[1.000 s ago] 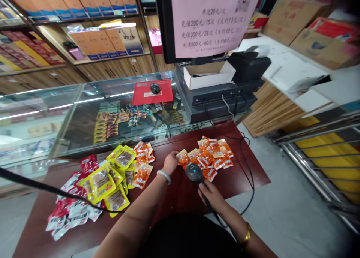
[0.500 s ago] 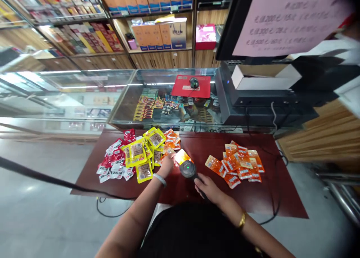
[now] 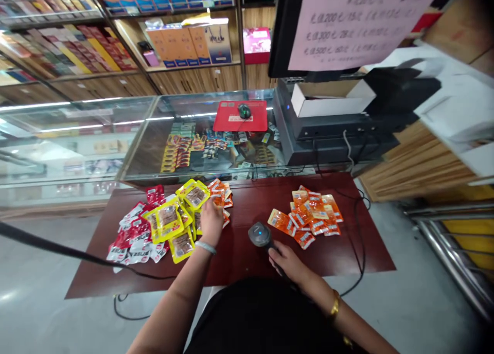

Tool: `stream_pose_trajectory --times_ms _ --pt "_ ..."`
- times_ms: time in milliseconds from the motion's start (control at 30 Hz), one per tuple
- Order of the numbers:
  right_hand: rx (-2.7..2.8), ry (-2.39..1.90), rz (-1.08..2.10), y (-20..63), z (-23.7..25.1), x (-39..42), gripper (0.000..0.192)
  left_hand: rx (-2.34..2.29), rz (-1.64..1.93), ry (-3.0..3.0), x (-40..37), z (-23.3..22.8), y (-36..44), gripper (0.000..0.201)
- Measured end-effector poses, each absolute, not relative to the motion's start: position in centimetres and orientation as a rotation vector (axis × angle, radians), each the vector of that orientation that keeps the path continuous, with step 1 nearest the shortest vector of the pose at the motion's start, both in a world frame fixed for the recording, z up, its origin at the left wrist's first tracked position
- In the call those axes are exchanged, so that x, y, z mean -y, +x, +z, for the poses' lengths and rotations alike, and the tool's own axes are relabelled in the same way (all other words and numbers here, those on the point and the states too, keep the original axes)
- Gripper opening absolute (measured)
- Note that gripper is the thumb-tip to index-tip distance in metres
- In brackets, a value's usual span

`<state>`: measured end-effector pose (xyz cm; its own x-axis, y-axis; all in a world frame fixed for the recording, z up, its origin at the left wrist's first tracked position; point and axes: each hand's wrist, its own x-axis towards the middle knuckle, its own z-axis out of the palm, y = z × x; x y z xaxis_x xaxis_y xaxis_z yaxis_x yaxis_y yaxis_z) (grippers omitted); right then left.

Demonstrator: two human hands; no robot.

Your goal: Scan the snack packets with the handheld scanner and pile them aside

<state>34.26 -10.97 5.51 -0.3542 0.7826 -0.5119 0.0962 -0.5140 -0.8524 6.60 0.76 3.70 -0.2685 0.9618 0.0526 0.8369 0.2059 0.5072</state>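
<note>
Two hands: both mine, over dark red table [image 3: 247,271].
Right hand [image 3: 287,264]: closed around scanner [image 3: 260,234] handle, head aimed away from me.
Left hand [image 3: 211,221]: palm down on orange packets [image 3: 219,192] beside yellow packets [image 3: 170,217]; grip cannot tell.
Far right: separate orange pile [image 3: 309,215].

A dark red bench [image 3: 247,261] stands on a grey floor [image 3: 38,313]. Beyond it runs a glass case [image 3: 96,138], lit inside, and wooden shelves [image 3: 185,76] of boxes line the far wall. At far right, a monitor [image 3: 285,30] bears a pink notice [image 3: 347,19].
</note>
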Motion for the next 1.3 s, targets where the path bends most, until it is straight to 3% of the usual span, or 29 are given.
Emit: stream_pose_trajectory --times_ms 133,267,433,600,733,967,1300 --pt "1.047 -1.482 1.846 36.3 5.1 12.3 0.06 -1.601 0.521 1.954 -1.7 1.9 14.7 0.029" --pt "0.931 -1.519 1.814 37.9 5.0 13.4 0.064 -1.292 0.275 2.094 -2.7 0.8 21.5 0.038" --pt "0.822 -1.547 1.781 39.0 4.8 14.6 0.067 -1.242 -0.114 2.268 -3.8 1.5 25.4 0.055" --pt "0.807 -1.533 1.79 38.9 4.5 15.0 0.067 -1.327 -0.275 2.192 -4.1 1.5 24.1 0.031" --pt "0.867 -1.524 1.825 38.1 4.6 14.4 0.065 -1.496 -0.157 1.888 -4.0 0.9 19.7 0.013" --pt "1.165 -1.426 1.863 35.5 5.4 12.0 0.059 -1.756 0.341 1.47 -2.1 1.6 11.0 0.022" --pt "1.466 -1.238 1.945 30.3 6.3 9.6 0.053 -1.93 0.541 1.253 1.6 3.2 5.1 0.027"
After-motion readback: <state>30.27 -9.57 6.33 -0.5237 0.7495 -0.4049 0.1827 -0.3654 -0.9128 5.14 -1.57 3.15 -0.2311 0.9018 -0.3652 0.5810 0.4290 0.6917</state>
